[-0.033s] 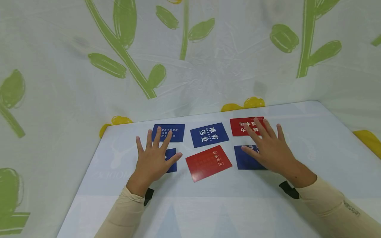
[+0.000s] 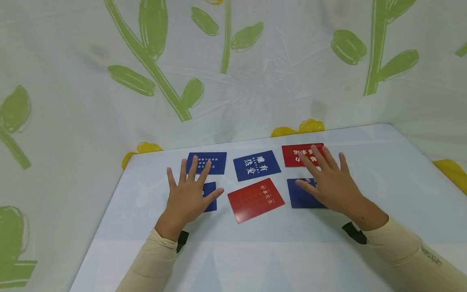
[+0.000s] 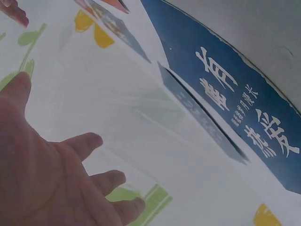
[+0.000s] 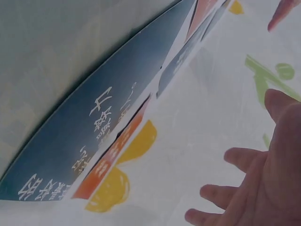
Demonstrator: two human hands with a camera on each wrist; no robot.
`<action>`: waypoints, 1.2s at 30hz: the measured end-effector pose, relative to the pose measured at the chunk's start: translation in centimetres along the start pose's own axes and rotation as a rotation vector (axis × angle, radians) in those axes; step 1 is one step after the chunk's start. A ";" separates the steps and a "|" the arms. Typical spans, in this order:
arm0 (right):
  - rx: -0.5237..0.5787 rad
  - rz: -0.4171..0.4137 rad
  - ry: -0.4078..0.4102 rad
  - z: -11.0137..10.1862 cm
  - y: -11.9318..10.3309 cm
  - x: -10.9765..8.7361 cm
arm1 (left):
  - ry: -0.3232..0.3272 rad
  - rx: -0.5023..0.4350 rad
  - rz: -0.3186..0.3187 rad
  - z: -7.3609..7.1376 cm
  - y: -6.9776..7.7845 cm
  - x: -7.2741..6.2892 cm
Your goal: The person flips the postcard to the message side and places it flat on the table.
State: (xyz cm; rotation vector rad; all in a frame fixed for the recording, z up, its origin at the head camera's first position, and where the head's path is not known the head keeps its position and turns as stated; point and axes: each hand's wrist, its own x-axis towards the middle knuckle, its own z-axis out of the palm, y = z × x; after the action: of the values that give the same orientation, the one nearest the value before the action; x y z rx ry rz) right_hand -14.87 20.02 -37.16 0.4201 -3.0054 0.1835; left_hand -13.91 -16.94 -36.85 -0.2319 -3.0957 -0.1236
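My left hand (image 2: pixel 187 195) is spread over the left cards, palm down, holding nothing. It partly hides a near blue card (image 2: pixel 210 196), and its fingertips overlap a far blue card (image 2: pixel 217 163) in the head view. My right hand (image 2: pixel 336 186), also spread and holding nothing, partly covers another blue card (image 2: pixel 303 196). Its fingertips overlap a red card (image 2: pixel 290 155) behind. Between the hands lie a red card (image 2: pixel 251 205) with pale characters and, behind it, a blue card (image 2: pixel 257 166) with white characters. Both wrist views show the palms raised above the cards.
The cards lie flat on a white table (image 2: pixel 233 259) with a faint printed pattern. A white curtain (image 2: pixel 273 93) with green leaves and yellow flowers hangs around the back and sides. Black straps (image 2: pixel 354 233) show under both wrists, below beige sleeves (image 2: pixel 397 243).
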 end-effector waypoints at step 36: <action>0.296 -0.248 0.009 1.1 -6.3 0.8 | -0.089 0.014 0.379 2.7 7.1 0.5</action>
State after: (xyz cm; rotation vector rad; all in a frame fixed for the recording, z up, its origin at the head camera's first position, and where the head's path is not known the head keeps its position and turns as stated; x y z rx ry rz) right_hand -13.94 13.66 -37.52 0.8100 -2.8868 0.6088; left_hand -13.43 -9.60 -38.99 -0.8350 -3.0672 -0.0819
